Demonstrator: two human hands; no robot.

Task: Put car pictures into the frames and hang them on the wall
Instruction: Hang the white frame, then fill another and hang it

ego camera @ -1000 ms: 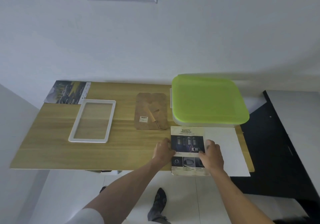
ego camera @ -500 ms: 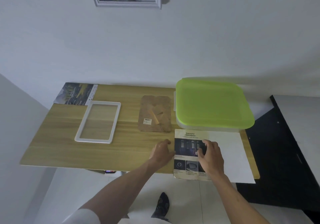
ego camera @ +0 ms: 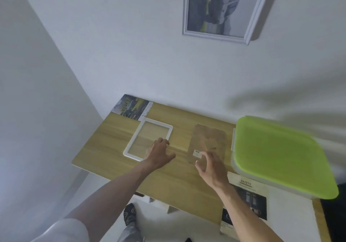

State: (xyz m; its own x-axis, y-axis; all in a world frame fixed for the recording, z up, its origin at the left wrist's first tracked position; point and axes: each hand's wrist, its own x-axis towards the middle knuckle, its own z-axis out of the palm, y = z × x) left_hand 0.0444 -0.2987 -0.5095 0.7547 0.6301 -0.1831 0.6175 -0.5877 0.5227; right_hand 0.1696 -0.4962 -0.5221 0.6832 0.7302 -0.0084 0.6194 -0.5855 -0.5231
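Both hands had left the SAFETY car picture (ego camera: 249, 196); left hand (ego camera: 158, 153) reached the empty white frame (ego camera: 149, 140), right hand (ego camera: 210, 168) hovered by the backing board (ego camera: 207, 144), fingers spread. One table (ego camera: 179, 185), one green-lidded box (ego camera: 280, 155), two loose prints, one hung frame (ego camera: 222, 7).

2 hands: left hand (ego camera: 159, 154), right hand (ego camera: 212, 168). 2 frames: empty frame (ego camera: 148, 141), hung frame (ego camera: 223, 9). 2 car pictures (ego camera: 133, 108) (ego camera: 249, 198). 1 backing board (ego camera: 207, 142). 1 green-lidded box (ego camera: 277, 153). 1 table (ego camera: 112, 144).

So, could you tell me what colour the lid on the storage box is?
Bright lime green lid, seen in the head view.
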